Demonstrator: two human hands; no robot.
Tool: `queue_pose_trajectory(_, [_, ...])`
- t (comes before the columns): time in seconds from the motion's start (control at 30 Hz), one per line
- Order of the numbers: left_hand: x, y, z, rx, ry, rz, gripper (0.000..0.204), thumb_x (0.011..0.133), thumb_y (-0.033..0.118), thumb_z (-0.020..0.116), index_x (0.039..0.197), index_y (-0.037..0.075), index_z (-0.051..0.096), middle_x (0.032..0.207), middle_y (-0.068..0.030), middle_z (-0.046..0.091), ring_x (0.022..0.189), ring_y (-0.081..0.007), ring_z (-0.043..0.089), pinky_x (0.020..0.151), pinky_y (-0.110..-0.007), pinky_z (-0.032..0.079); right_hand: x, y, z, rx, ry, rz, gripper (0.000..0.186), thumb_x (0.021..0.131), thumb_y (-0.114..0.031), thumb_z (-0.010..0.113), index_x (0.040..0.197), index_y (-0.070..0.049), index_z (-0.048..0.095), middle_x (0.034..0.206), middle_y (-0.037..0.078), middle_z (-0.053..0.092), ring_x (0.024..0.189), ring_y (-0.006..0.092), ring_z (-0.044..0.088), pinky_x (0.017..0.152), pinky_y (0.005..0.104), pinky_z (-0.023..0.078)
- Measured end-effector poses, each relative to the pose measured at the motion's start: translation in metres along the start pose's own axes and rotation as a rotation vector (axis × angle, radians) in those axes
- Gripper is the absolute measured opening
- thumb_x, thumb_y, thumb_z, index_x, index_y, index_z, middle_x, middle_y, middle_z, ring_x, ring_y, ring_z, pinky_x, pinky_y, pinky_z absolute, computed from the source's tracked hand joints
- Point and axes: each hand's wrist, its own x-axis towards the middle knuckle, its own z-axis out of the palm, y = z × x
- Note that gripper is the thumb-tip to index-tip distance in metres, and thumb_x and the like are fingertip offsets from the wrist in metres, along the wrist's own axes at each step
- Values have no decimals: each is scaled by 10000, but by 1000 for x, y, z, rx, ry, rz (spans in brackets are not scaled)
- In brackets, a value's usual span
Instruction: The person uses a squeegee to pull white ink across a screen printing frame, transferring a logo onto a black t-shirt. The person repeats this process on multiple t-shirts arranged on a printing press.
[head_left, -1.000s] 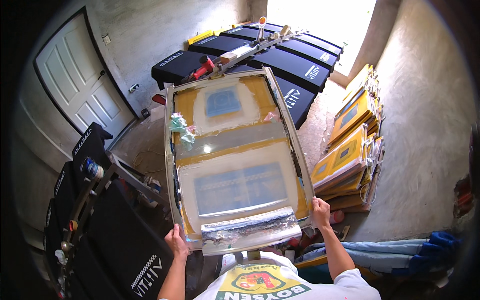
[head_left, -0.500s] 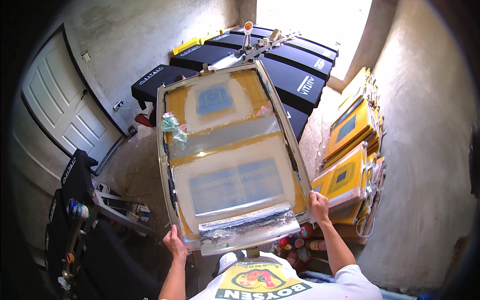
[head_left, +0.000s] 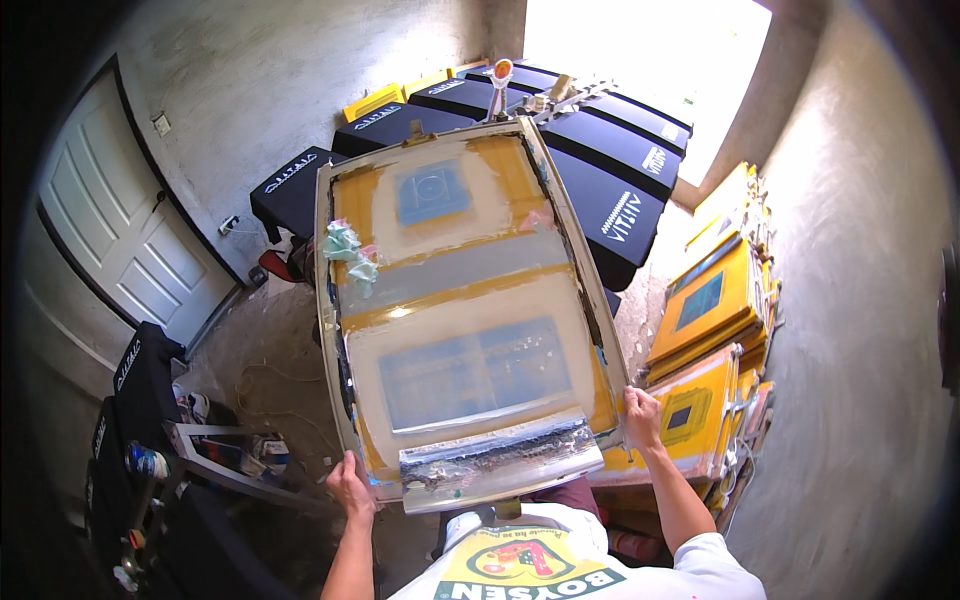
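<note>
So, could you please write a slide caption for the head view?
Left hand and right hand grip a framed screen, a smeared squeegee lying across its near end.

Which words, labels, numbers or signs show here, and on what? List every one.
White shirt: large white lettering on dark green, not copied here; smaller line above, hard to read.
Black fabric pieces: white lettering, not copied; on the farthest, too small to read.
Framed screen: no lettering I can make out.

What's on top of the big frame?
A paint-smeared bar lies across the near end of the frame; crumpled green scraps sit on its left. What's beneath them is hidden.
</note>
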Motion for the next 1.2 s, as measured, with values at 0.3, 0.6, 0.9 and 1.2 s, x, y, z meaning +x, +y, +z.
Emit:
queue_pose_trajectory(0.3, [-18,-2,79,71,159,64,382,986,265,641,693,23,611,656,62,498,593,-59,400,527,-264,278,137,28,26,53,-116,-106,367,1012,-315,567,938,20,699,684,194,628,626,220,608,609,393,470])
queue_pose_trajectory(0.6, [-100,-28,218,6,418,45,357,973,253,654,704,23,611,693,63,514,663,-73,440,586,-276,339,310,71,11,117,-331,-183,371,1012,-317,548,959,12,710,719,194,662,653,233,643,635,395,492])
queue_pose_trajectory(0.9, [-224,-61,353,52,636,72,476,945,277,682,608,88,405,642,77,356,635,-92,316,565,-332,243,435,142,-47,133,-522,-313,402,1027,-283,527,809,47,601,607,121,490,595,166,447,577,386,390])
queue_pose_trajectory(1.2, [-309,-103,382,210,754,-72,486,921,258,684,589,-2,444,588,15,398,615,-123,341,553,-392,286,459,182,-48,-72,-681,-274,453,1023,-354,527,884,57,659,663,217,584,611,259,557,623,434,451])
